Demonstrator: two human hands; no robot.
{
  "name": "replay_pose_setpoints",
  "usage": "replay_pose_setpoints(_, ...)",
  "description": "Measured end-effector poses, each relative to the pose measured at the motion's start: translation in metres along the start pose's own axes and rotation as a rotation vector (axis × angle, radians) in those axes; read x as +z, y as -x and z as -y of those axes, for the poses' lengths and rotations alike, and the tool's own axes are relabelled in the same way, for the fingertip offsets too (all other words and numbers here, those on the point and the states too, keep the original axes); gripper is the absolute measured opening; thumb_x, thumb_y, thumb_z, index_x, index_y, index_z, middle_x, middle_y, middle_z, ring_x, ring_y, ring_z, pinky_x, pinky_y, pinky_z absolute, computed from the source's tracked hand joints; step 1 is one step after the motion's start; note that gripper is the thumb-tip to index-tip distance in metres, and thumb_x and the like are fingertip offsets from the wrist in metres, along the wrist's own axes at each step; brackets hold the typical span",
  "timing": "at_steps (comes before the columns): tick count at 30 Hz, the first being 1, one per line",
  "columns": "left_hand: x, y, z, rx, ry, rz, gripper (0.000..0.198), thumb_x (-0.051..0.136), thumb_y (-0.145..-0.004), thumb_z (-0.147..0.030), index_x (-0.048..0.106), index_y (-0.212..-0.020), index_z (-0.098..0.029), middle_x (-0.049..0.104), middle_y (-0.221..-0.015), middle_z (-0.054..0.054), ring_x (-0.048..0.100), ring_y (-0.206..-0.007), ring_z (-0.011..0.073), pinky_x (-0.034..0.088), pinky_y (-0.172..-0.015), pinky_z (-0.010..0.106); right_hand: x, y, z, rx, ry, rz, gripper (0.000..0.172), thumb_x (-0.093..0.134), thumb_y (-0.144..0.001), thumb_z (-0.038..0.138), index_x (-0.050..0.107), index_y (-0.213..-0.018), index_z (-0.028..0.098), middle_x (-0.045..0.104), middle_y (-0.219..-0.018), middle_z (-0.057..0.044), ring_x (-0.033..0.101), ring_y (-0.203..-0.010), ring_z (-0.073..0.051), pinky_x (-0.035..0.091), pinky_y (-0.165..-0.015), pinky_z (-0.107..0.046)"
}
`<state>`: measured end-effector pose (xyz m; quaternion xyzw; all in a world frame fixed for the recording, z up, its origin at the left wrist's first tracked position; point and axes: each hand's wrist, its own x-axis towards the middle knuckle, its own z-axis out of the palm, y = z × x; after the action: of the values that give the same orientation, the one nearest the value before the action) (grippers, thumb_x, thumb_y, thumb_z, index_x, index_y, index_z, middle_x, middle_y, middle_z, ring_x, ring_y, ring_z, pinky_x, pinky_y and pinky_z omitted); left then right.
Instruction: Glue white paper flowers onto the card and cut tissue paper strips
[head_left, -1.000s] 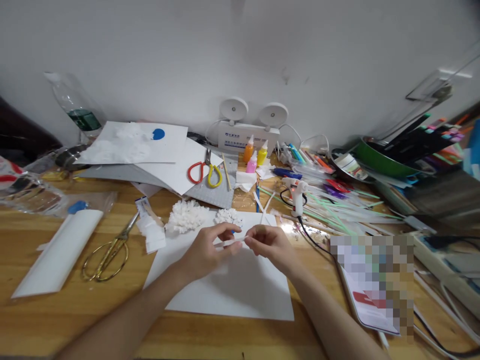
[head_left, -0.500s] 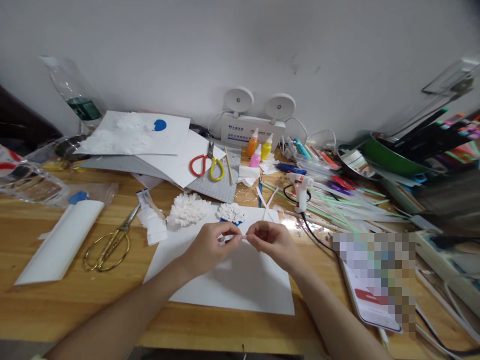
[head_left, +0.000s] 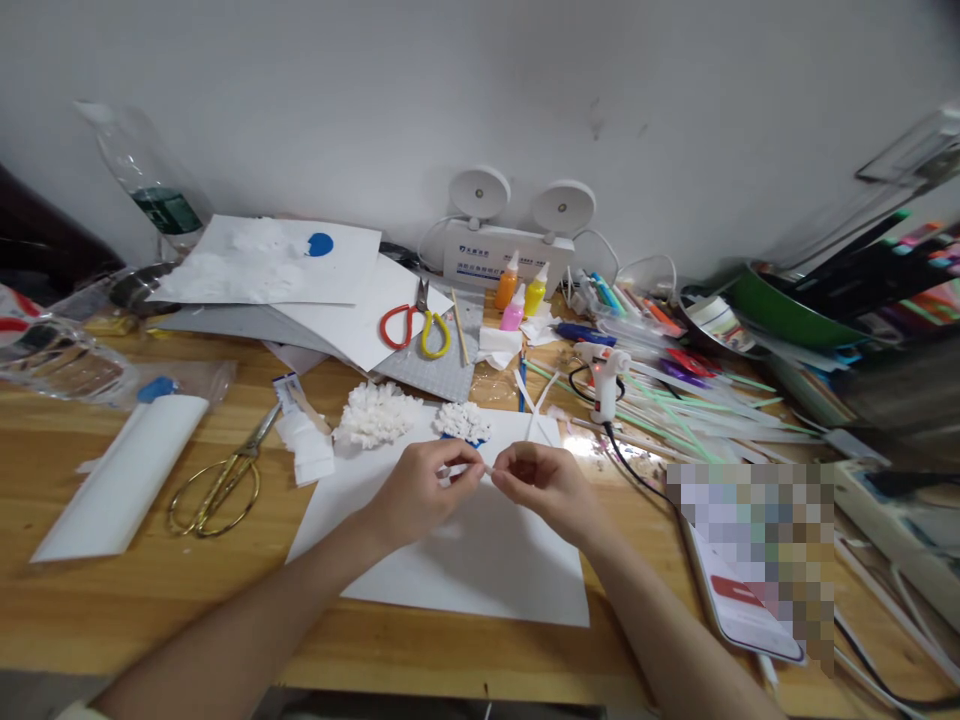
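Above a white paper sheet (head_left: 480, 570), both my hands meet on a small white strip (head_left: 488, 469), which looks like thin paper. My left hand (head_left: 427, 488) pinches it between thumb and forefinger, and part of the strip shows inside the curled fingers. From the other side my right hand (head_left: 546, 485) pinches its end with thumb and fingertips. Just beyond the hands sit a small white ruffled piece (head_left: 463, 424) with blue under it and a larger white ruffled cluster (head_left: 376, 413). Crossed white strips (head_left: 537, 396) lie behind my right hand.
Gold-handled scissors (head_left: 219, 487) and a rolled white sheet (head_left: 124, 480) lie on the left. Red-and-yellow pliers (head_left: 417, 325) rest on papers at the back. A white glue gun (head_left: 604, 380) stands right of the hands, its cord running toward a phone (head_left: 739, 580). Small paint bottles (head_left: 513, 308) stand near the wall.
The fingertips and the white strip have shifted slightly, with less of the strip showing between the hands. The whole view has tilted a little. Both hands keep their pinch.
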<state>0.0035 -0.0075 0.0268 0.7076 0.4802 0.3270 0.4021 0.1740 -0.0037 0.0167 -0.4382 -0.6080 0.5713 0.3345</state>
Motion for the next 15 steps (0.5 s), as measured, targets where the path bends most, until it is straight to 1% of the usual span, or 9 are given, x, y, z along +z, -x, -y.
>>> replay_pose_setpoints(7, 0.0046, 0.0009, 0.003, 0.01, -0.031, -0.021, 0.012, 0.048, -0.076, -0.021, 0.06, -0.075, -0.017, 0.063, -0.071, -0.001, 0.056, -0.068, 0.0101, 0.04, -0.057, 0.018, 0.0064, 0.0011, -0.0007, -0.011, 0.095, -0.06, 0.014, 0.056, -0.073, 0.028, 0.056, -0.07, 0.015, 0.05, -0.058, 0.001, 0.043, -0.051, -0.009, 0.033, -0.047, -0.021)
replay_pose_setpoints(15, 0.0042, 0.0007, 0.0034, 0.029, -0.02, -0.012, 0.013, 0.048, -0.077, -0.022, 0.06, -0.078, -0.016, 0.063, -0.073, 0.0, 0.056, -0.07, 0.0104, 0.041, -0.063, 0.019, 0.0078, 0.0017, -0.0023, -0.043, 0.179, -0.135, 0.011, 0.056, -0.073, 0.026, 0.056, -0.069, 0.016, 0.05, -0.055, 0.002, 0.043, -0.049, -0.009, 0.034, -0.046, -0.021)
